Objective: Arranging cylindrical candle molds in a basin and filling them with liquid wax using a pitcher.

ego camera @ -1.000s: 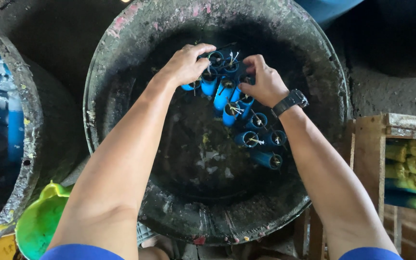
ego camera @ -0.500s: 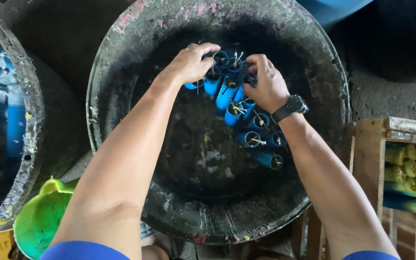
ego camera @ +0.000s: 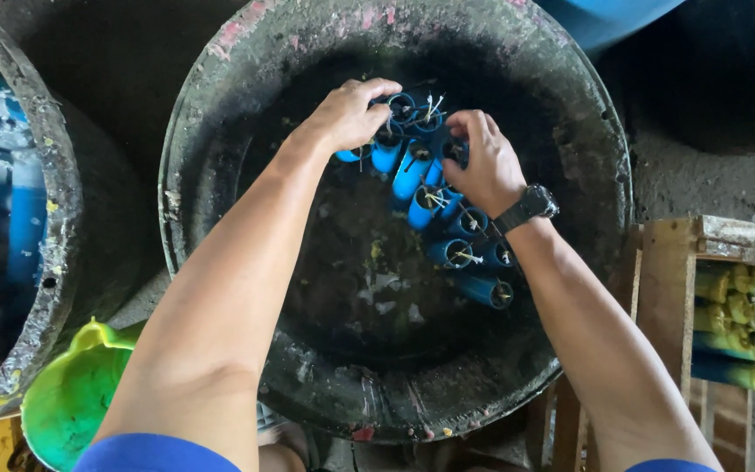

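Forearms come in from the bottom edge, both bare below blue sleeves, angling up and inward over a big round black basin (ego camera: pixel 220 175) with a crusty, wax-spattered rim. Left hand (ego camera: pixel 347 114) is bent at the wrist, fingers curled down onto the top of a bunch of blue tube moulds (ego camera: pixel 412 170), closed loosely on one or two of them. Right hand (ego camera: pixel 482 166), with a black wristwatch (ego camera: pixel 530 205), pinches another tube at the near side of the same bunch, so the two hands sit close together but not touching. The tubes are smooth, round, open-ended, with pale wicks poking out, lying in the basin's far half. Off to the side: a lime-green plastic jug (ego camera: pixel 72 402), a wooden crate (ego camera: pixel 666 288) of yellow candles (ego camera: pixel 744 328).
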